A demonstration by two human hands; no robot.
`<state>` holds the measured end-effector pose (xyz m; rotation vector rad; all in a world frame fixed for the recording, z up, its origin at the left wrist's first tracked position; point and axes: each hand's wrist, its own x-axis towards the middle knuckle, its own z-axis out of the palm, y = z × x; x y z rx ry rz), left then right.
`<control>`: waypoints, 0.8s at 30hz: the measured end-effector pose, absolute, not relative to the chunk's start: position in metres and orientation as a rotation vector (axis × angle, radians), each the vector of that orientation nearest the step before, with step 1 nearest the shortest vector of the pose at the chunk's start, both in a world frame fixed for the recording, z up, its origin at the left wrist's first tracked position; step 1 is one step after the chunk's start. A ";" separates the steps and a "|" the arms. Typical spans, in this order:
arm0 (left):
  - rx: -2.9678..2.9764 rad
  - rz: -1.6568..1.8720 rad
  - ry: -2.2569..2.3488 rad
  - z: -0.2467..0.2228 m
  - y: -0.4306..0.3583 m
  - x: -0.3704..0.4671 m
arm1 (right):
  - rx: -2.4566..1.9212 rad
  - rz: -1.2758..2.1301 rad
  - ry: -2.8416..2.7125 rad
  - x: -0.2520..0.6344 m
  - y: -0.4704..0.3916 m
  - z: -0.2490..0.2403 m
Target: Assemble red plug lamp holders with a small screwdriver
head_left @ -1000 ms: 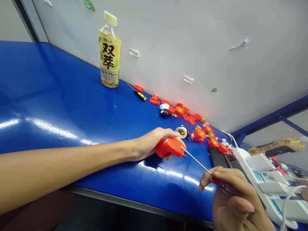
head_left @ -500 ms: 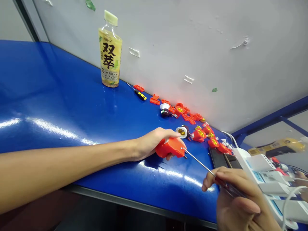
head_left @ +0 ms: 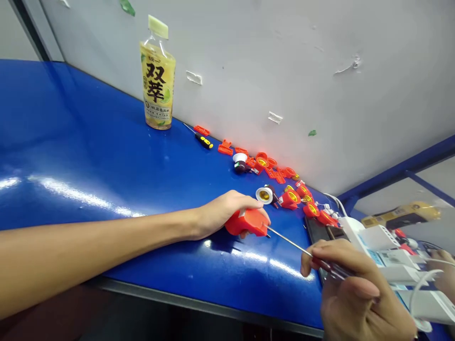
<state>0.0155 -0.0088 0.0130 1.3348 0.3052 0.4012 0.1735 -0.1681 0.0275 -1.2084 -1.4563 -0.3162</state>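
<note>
My left hand (head_left: 236,208) is closed around a red plastic lamp socket (head_left: 245,221), just above the blue table. A dark pin juts from the socket's right end. In my right hand (head_left: 351,289) is a screwdriver (head_left: 289,241) with a clear and reddish handle, its thin metal shaft pointing left. The screwdriver's tip meets the right end of the socket; whether it sits in a screw is too small to tell. Just beyond my left fingers lies a white-rimmed dark lamp socket (head_left: 265,195) with a brass inside.
Several red sockets and parts (head_left: 289,196) lie along the wall on the blue table (head_left: 106,166). A black and yellow screwdriver (head_left: 204,140) and a drink bottle (head_left: 158,80) are further left. At right stand a white rack (head_left: 394,258) with cables and another person's hand (head_left: 446,274).
The whole view has shifted slightly, so most things appear a little further left. My hands keep their grips, and the screwdriver's tip stays at the socket's end.
</note>
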 end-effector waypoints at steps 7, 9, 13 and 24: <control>1.403 0.411 0.334 0.009 -0.010 0.015 | -1.422 -0.335 -1.441 0.168 -0.131 0.063; 1.378 0.417 0.356 0.007 -0.011 0.016 | -1.331 -0.230 -1.381 0.161 -0.115 0.063; 1.293 0.485 0.388 0.007 -0.013 0.016 | -1.089 -0.190 -1.313 0.152 -0.097 0.056; 1.395 0.520 0.386 0.004 -0.010 0.014 | -1.037 0.172 -1.266 0.168 -0.114 0.043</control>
